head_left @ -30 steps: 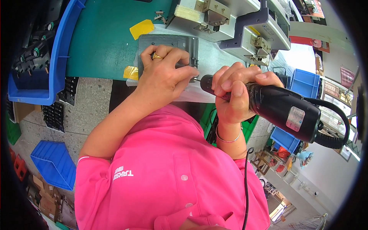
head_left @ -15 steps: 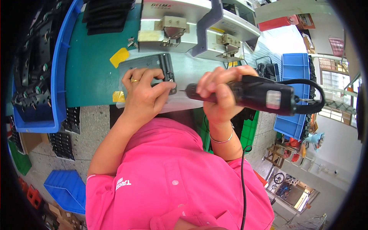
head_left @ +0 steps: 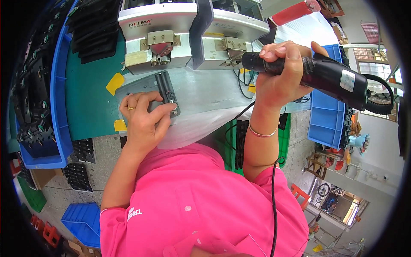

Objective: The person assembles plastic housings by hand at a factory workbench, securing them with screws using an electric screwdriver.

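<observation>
My right hand (head_left: 284, 75) is wrapped round a black electric screwdriver (head_left: 336, 78), raised at the right of the bench. The driver's front end points left, at the outlet of the right-hand screw feeder (head_left: 208, 58); its bit is hidden there. A dark flat plate (head_left: 138, 86) with a black bar-shaped part (head_left: 162, 83) along its right side lies on the bench. My left hand (head_left: 144, 120) rests over the plate's near part with fingers bent, the thumb and a finger at the bar's near end, beside small shiny round pieces.
Another silver screw feeder (head_left: 137, 49) stands left of the first. Blue bins flank the bench: the left one (head_left: 64, 128) holds black parts, the right one (head_left: 323, 120) stands beyond my right arm. Black plates (head_left: 96, 38) are stacked at the back. Cables trail near the right feeder.
My right hand has carried the screwdriver up and away from the plate to the right feeder. My left hand has stayed at the plate. The whole view has shifted somewhat.
</observation>
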A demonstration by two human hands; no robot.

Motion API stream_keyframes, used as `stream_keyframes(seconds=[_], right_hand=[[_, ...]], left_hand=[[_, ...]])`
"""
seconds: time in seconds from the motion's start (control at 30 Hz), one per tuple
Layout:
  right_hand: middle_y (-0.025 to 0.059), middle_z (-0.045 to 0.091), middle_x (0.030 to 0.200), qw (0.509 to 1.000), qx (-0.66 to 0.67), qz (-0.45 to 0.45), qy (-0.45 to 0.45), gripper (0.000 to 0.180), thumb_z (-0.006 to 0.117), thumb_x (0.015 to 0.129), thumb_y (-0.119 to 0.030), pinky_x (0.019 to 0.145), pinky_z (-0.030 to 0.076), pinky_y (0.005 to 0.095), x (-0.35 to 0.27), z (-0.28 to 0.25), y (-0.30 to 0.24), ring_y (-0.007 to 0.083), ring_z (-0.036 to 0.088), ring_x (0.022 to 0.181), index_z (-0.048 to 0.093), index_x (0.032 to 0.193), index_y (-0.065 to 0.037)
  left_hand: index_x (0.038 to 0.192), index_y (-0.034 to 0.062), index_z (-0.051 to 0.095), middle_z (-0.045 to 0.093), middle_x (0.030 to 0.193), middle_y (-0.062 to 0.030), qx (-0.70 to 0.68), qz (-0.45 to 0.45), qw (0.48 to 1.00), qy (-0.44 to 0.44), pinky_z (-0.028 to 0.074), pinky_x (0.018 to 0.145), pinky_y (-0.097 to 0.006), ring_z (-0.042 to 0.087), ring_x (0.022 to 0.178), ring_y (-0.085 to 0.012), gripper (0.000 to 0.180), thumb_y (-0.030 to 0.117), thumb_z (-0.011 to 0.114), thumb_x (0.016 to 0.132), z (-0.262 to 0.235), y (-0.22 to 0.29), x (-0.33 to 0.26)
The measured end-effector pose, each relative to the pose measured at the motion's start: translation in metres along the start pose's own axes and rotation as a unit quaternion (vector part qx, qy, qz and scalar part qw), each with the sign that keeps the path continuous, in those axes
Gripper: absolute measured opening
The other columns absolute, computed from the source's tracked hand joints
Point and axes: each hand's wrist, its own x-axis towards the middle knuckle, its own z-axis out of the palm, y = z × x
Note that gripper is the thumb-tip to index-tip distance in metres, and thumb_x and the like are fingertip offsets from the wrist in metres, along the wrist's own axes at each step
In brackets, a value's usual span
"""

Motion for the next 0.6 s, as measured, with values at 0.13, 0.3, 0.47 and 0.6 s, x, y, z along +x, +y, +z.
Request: stream_keyframes(seconds=[0.13, 0.3, 0.47, 0.6], right_hand=[[0.0119, 0.059, 0.07, 1.0, -0.016, 0.006, 0.013, 0.046, 0.055, 0.082, 0.01, 0.052, 0.053, 0.0311, -0.002, -0.002, 0.002, 0.0154, 0.055, 0.051, 0.037, 0.122, 0.0], [0.0114, 0.059, 0.069, 1.0, -0.002, 0.011, 0.011, 0.046, 0.056, 0.081, 0.01, 0.053, 0.053, 0.0306, 0.001, -0.005, 0.006, 0.0154, 0.056, 0.051, 0.038, 0.122, 0.0], [0.0103, 0.059, 0.069, 1.0, 0.013, 0.003, -0.024, 0.045, 0.055, 0.081, 0.01, 0.054, 0.053, 0.0297, 0.003, -0.008, 0.011, 0.0153, 0.057, 0.051, 0.038, 0.121, 0.0], [0.0091, 0.059, 0.069, 0.997, 0.015, 0.014, -0.076, 0.042, 0.055, 0.082, 0.009, 0.054, 0.053, 0.0296, 0.007, -0.012, 0.012, 0.0153, 0.057, 0.052, 0.039, 0.12, 0.0]], left_hand=[[0.086, 0.0177, 0.072, 0.059, 0.092, -0.0025, 0.002, 0.001, 1.0, -0.003, 0.028, 0.091, -0.04, 0.054, 0.092, -0.0207, 0.021, 0.006, 0.068, 0.069, 0.0, 0.001, 0.001], [0.086, 0.0172, 0.072, 0.059, 0.092, -0.0026, -0.002, 0.001, 1.0, -0.006, 0.028, 0.09, -0.039, 0.054, 0.091, -0.0204, 0.022, 0.006, 0.068, 0.068, 0.0, 0.0, 0.002], [0.086, 0.0171, 0.072, 0.059, 0.092, -0.0027, -0.001, 0.004, 1.0, -0.003, 0.028, 0.09, -0.039, 0.054, 0.09, -0.0203, 0.022, 0.005, 0.068, 0.068, 0.001, 0.001, 0.001], [0.086, 0.0168, 0.072, 0.059, 0.091, -0.0026, -0.001, 0.006, 1.0, 0.0, 0.028, 0.089, -0.038, 0.053, 0.091, -0.0203, 0.022, 0.005, 0.068, 0.068, 0.001, 0.001, 0.0]])
